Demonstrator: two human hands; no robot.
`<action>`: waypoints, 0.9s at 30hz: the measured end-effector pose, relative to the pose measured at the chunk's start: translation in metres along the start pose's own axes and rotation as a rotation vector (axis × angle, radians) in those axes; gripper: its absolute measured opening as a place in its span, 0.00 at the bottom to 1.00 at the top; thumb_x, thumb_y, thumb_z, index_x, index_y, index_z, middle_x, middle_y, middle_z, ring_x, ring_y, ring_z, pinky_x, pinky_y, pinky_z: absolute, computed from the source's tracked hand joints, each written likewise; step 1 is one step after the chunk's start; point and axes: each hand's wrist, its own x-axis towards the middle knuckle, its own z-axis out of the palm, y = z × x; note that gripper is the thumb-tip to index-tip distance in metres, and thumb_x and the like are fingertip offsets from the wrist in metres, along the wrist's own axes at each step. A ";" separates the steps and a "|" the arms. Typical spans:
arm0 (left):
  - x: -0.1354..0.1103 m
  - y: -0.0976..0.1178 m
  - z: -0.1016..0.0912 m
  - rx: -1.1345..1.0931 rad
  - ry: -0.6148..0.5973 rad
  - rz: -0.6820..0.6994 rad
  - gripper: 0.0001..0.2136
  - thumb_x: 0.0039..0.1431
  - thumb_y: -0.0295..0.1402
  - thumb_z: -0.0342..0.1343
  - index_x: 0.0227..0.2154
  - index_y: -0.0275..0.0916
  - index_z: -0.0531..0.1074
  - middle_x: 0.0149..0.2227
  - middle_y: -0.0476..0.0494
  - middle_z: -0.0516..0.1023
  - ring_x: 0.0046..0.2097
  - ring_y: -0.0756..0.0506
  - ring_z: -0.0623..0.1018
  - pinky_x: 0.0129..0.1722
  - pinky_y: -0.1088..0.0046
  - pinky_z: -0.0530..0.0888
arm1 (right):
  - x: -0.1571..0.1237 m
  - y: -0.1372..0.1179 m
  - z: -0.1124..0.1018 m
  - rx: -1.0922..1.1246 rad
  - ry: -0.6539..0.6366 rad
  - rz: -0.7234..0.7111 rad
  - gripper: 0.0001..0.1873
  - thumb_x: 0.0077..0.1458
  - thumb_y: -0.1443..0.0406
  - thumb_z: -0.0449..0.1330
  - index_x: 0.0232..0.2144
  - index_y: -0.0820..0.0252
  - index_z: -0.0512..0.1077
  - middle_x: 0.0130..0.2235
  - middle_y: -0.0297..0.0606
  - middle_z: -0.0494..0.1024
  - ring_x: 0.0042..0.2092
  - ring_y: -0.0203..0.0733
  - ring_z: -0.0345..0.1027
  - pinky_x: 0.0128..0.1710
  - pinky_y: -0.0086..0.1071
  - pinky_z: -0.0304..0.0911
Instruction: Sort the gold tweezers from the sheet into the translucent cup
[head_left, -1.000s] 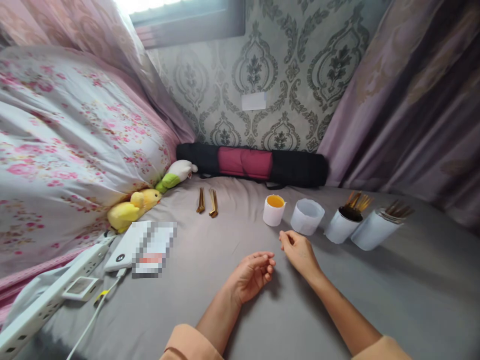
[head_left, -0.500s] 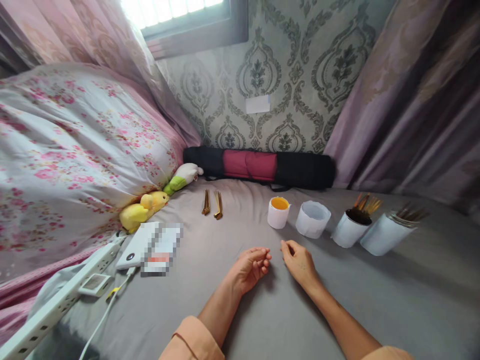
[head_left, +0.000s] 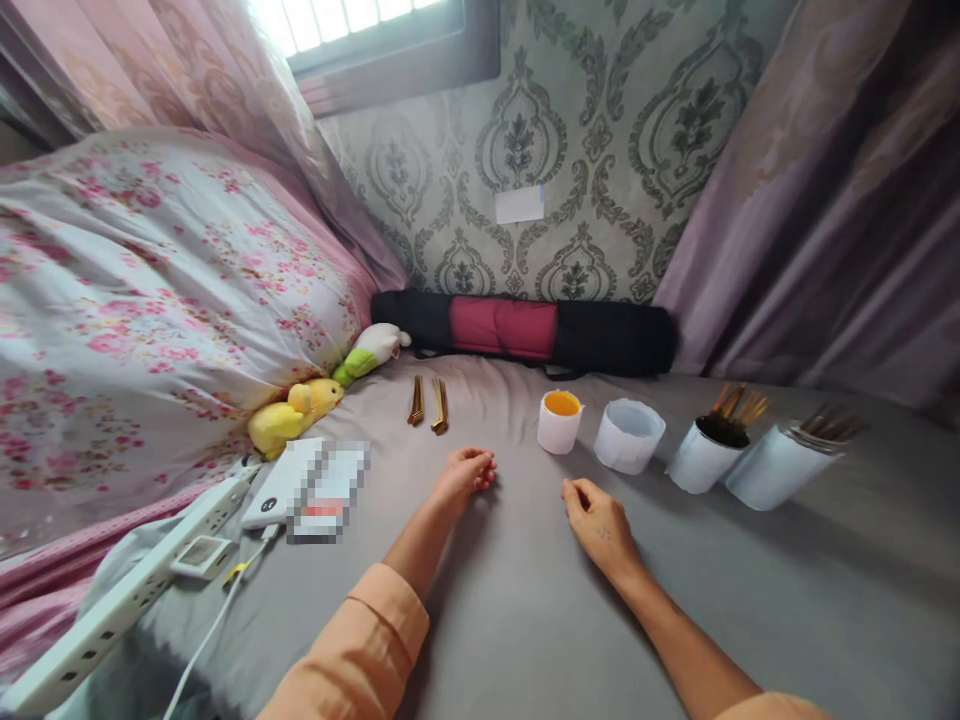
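Note:
My left hand (head_left: 465, 472) reaches forward over the grey sheet (head_left: 525, 620), fingers loosely curled, with nothing visible in it. It lies a short way in front of two small bundles of gold utensils (head_left: 429, 403). My right hand (head_left: 596, 517) rests on the sheet with fingers curled in, just in front of a white cup with an orange inside (head_left: 559, 421) and an empty white cup (head_left: 628, 435). Further right, two white cups (head_left: 701, 452) (head_left: 776, 463) lean over, holding gold and dark utensils.
A floral duvet (head_left: 150, 300) is heaped at the left with yellow and green plush toys (head_left: 296, 415) at its foot. A power bank (head_left: 277, 485), a power strip (head_left: 112, 605) and a cable lie front left. A black and red roll (head_left: 525, 330) lies along the wall.
My left hand has moved forward and left, away from the right hand and toward the gold utensils. The right hand has stayed in place. The view has tilted up slightly.

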 end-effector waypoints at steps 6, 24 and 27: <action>0.021 0.010 -0.015 0.193 0.118 0.143 0.05 0.46 0.28 0.55 0.25 0.33 0.65 0.22 0.46 0.69 0.19 0.54 0.68 0.17 0.80 0.62 | 0.001 0.000 0.000 -0.008 -0.001 -0.008 0.20 0.53 0.53 0.44 0.23 0.57 0.68 0.21 0.35 0.72 0.23 0.37 0.63 0.25 0.27 0.53; 0.062 0.038 -0.069 0.846 0.486 0.342 0.10 0.46 0.32 0.50 0.30 0.34 0.71 0.28 0.42 0.75 0.32 0.47 0.73 0.31 0.76 0.67 | -0.001 0.000 0.000 -0.026 -0.019 0.017 0.20 0.54 0.54 0.44 0.23 0.58 0.67 0.21 0.35 0.71 0.23 0.35 0.61 0.24 0.26 0.48; 0.065 0.042 -0.071 0.947 0.499 0.369 0.10 0.47 0.32 0.49 0.29 0.34 0.72 0.31 0.41 0.76 0.35 0.47 0.73 0.34 0.75 0.66 | -0.001 0.001 0.001 -0.031 -0.018 0.027 0.19 0.54 0.54 0.44 0.22 0.57 0.67 0.20 0.34 0.71 0.23 0.35 0.61 0.24 0.26 0.48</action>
